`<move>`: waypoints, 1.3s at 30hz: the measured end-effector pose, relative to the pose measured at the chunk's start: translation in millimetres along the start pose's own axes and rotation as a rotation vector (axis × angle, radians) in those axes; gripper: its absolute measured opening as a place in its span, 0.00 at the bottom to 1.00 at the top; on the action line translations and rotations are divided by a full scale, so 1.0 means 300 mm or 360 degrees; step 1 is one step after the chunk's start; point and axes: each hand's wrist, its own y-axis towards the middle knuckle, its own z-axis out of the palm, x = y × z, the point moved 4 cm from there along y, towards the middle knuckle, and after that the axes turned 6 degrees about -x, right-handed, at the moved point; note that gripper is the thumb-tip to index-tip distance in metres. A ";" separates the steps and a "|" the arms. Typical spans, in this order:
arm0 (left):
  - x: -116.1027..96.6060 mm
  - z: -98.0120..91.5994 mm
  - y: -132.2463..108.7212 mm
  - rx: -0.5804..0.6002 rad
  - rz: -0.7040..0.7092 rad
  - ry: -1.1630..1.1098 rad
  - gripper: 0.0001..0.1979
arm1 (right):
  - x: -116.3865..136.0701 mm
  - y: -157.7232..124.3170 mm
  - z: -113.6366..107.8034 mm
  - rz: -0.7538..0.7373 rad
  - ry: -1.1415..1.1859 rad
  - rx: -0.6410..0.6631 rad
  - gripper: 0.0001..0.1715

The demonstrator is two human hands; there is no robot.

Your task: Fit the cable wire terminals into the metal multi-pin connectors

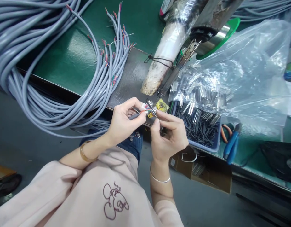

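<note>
My left hand [126, 118] is closed on a grey cable [134, 116], whose stripped end shows thin coloured wires between the fingertips. Thumb and index finger of my right hand [169, 132] are pinched at the near end of a small multi-pin connector [151, 107]. The wires reach the connector's left side; whether each is joined to a pin is too small to tell. Just above it, the soldering iron [170, 77] points down, its tip close to the connector. A yellow piece [162, 106] lies under and beside the connector.
A plastic-wrapped duct [162, 56] hangs over the work spot. Bundled grey cables [48, 107] fill the left. At right are a blue bin [215, 146] of black sleeves and connectors, a clear bag [244, 63], pliers [232, 143] and a green-rimmed solder spool [235, 25].
</note>
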 end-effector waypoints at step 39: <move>0.016 -0.002 0.022 0.0075 0.0022 -0.0128 0.06 | 0.003 0.022 0.002 -0.0056 -0.0027 0.0080 0.10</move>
